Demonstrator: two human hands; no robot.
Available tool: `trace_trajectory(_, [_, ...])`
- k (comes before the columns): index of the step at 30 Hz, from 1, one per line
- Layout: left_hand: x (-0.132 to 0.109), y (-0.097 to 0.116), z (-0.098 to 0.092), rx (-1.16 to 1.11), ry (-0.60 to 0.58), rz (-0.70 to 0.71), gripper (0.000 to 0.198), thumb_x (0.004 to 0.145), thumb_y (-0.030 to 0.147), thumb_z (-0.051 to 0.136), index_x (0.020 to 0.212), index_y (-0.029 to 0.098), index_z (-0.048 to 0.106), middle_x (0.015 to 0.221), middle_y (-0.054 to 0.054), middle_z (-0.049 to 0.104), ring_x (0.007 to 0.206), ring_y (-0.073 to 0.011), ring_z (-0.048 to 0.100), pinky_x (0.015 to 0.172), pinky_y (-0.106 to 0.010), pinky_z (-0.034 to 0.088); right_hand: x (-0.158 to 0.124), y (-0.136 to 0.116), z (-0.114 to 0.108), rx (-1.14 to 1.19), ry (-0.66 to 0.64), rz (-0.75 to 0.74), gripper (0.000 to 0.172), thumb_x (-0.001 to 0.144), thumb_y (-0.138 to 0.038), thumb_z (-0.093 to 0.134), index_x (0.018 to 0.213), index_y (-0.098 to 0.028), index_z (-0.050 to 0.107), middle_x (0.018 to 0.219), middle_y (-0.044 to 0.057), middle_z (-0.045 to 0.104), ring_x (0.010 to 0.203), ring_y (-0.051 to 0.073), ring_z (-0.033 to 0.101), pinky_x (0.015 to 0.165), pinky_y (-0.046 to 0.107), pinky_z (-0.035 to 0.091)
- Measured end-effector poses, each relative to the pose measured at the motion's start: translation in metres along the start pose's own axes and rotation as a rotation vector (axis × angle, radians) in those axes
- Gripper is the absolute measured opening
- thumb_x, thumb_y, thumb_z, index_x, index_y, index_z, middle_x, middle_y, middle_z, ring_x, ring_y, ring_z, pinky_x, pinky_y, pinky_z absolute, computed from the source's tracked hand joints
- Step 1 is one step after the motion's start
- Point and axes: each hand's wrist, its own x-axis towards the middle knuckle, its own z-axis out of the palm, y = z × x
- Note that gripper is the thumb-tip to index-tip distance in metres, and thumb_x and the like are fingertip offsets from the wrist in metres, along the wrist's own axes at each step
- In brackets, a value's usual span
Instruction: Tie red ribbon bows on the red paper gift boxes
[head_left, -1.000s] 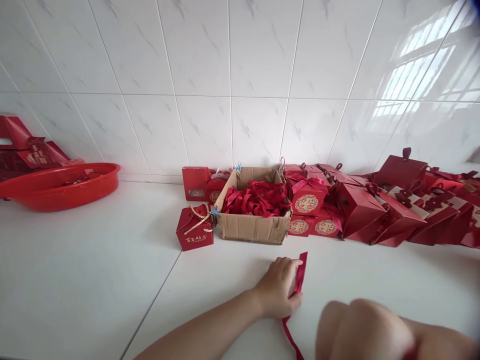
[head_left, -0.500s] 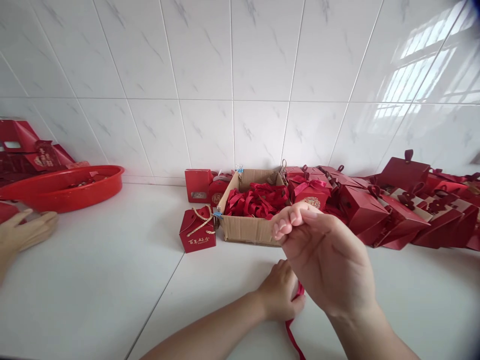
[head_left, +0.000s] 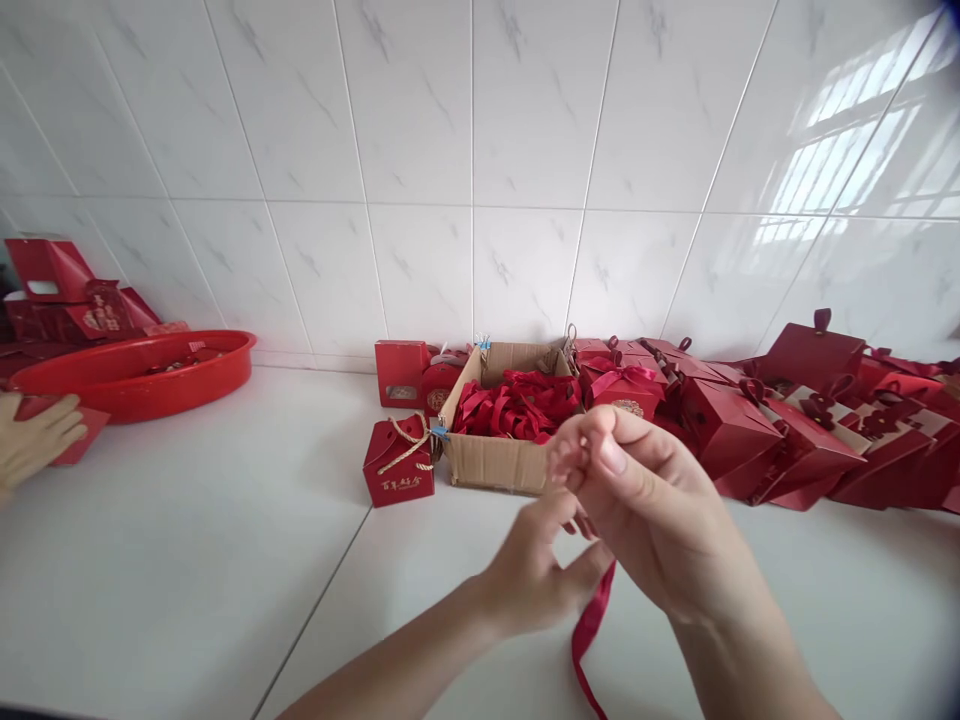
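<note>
Both my hands are raised just above the white tiled surface, in front of the cardboard box (head_left: 491, 461) full of red ribbons. My left hand (head_left: 534, 575) has its fingers curled round a red ribbon (head_left: 587, 640), whose loose end hangs down toward me. My right hand (head_left: 643, 508) is over the left, fingertips pinched together near the ribbon's upper part; the ribbon there is hidden behind my fingers.
A small red gift box (head_left: 399, 471) with a gold cord stands left of the cardboard box. Several red gift boxes (head_left: 787, 440) are piled along the wall at right. A red basin (head_left: 135, 375) sits far left, where another person's hand (head_left: 34, 438) touches a red box.
My left hand has lifted off the surface with the ribbon. My right hand rose from the bottom edge to meet it. Another person's hand appeared at the left.
</note>
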Motion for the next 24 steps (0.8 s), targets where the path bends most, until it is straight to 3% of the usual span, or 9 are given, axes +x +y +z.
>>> trace_trajectory(5, [0.009,0.089,-0.078,0.218,0.011,0.081,0.023,0.091,0.023,0.045,0.068,0.019,0.044,0.058,0.004,0.042,0.051,-0.0084,0.038,0.045,-0.020,0.036,0.004,-0.010,-0.011,-0.183,-0.002,-0.075,0.009,0.079,-0.028,0.073,0.073,-0.022,0.069,0.071,0.000,0.065,0.071,0.012,0.059,0.069,0.024,0.051])
trace_trajectory(8, [0.000,0.116,-0.093,0.423,0.087,0.129,0.024,0.089,0.020,0.048,0.066,0.020,0.045,0.057,0.003,0.044,0.052,-0.0098,0.041,0.046,-0.022,0.036,0.005,-0.008,-0.012,-0.211,0.004,-0.072,0.007,0.081,-0.028,0.071,0.075,-0.023,0.071,0.072,0.001,0.068,0.073,0.014,0.062,0.072,0.028,0.052])
trace_trajectory(12, [-0.012,0.118,-0.085,0.547,0.152,0.098,0.020,0.089,0.017,0.048,0.069,0.020,0.046,0.065,0.000,0.053,0.061,-0.0128,0.050,0.051,-0.023,0.043,0.002,-0.003,-0.005,-0.225,-0.044,0.014,0.014,0.087,-0.029,0.064,0.079,-0.021,0.072,0.077,0.003,0.069,0.077,0.015,0.063,0.077,0.029,0.051])
trace_trajectory(17, [-0.007,0.111,-0.081,0.548,-0.002,0.106,0.018,0.088,0.014,0.043,0.074,0.022,0.051,0.071,0.001,0.058,0.067,-0.0133,0.054,0.065,-0.026,0.048,-0.002,-0.001,0.000,-0.191,-0.114,0.048,0.022,0.092,-0.031,0.056,0.082,-0.022,0.073,0.072,0.002,0.066,0.074,0.014,0.061,0.076,0.028,0.050])
trace_trajectory(20, [-0.001,0.109,-0.081,0.511,-0.032,0.127,0.019,0.086,0.009,0.042,0.078,0.022,0.053,0.073,0.002,0.059,0.070,-0.0122,0.055,0.070,-0.026,0.047,-0.003,-0.003,0.000,-0.190,-0.108,0.056,0.020,0.092,-0.031,0.056,0.086,-0.024,0.074,0.067,0.001,0.064,0.070,0.013,0.060,0.072,0.025,0.050])
trace_trajectory(24, [0.006,0.105,-0.080,0.544,-0.061,0.201,0.018,0.083,0.007,0.042,0.070,0.019,0.045,0.065,0.002,0.051,0.060,-0.0107,0.047,0.060,-0.027,0.042,-0.005,-0.007,0.003,-0.252,-0.044,0.068,0.013,0.086,-0.032,0.065,0.084,-0.024,0.075,0.069,0.002,0.067,0.069,0.013,0.061,0.068,0.025,0.052])
